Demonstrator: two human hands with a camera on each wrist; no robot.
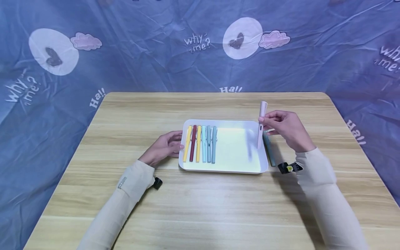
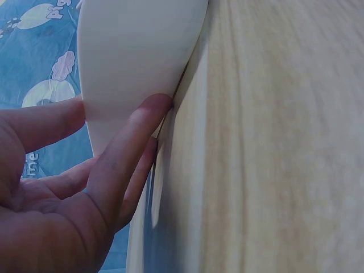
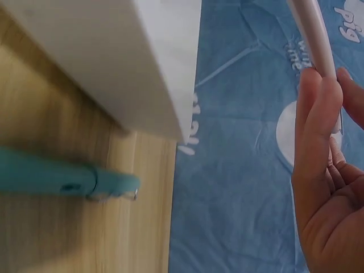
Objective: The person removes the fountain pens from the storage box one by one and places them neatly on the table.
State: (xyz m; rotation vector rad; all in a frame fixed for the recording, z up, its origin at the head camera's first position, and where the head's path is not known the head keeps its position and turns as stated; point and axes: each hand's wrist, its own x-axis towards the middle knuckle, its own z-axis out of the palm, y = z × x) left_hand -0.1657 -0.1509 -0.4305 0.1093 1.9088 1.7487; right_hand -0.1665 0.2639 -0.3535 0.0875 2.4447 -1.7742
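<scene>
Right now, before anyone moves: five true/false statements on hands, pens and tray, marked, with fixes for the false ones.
1. The right hand holds a pale pink pen. True.
2. The left hand holds a yellow pen. False: it touches the left end of the white tray.
3. A dark red pen lies between two yellow pens. True.
4. Every pen not in hand lies inside the tray. False: a teal pen lies on the table, right of it.
5. The pale pink pen lies flat. False: it is nearly upright.
</scene>
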